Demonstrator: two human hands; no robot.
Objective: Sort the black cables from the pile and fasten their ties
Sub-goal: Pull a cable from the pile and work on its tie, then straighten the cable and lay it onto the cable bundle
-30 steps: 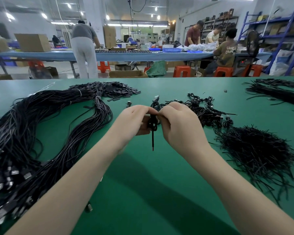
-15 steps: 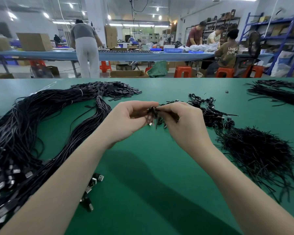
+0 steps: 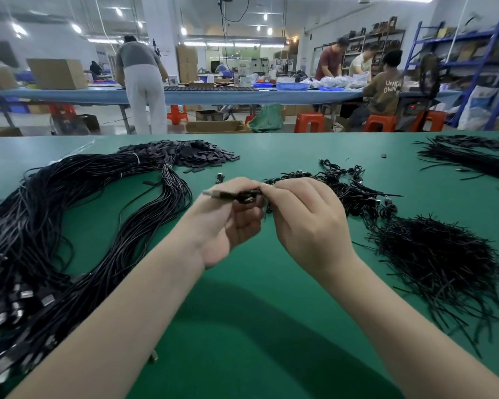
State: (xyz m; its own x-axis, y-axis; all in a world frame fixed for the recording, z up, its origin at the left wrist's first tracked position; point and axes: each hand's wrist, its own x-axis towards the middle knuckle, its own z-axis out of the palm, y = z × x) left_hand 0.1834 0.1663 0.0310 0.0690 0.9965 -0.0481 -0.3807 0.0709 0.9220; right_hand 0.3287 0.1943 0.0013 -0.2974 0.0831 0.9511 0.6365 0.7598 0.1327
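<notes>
Above the middle of the green table (image 3: 257, 326), both hands hold one small coiled black cable (image 3: 244, 196). My left hand (image 3: 228, 220) grips it from below, and its silver plug sticks out to the left past the fingers. My right hand (image 3: 306, 223) pinches the coil's right side with thumb and fingertips, hiding most of the coil and any tie on it. A big pile of long loose black cables (image 3: 41, 240) covers the left of the table. A heap of black ties (image 3: 441, 254) lies to the right.
Several small coiled cables (image 3: 355, 185) lie just behind my right hand. Flat black tabs (image 3: 196, 154) are heaped at the far left-centre, and more black strands (image 3: 473, 159) lie at the far right. People work at a long blue table (image 3: 213, 96) beyond.
The coiled cable has turned from hanging upright with a tail pointing down to lying sideways with its plug pointing left. Both hands stay at the same spot, my left palm now turned upward.
</notes>
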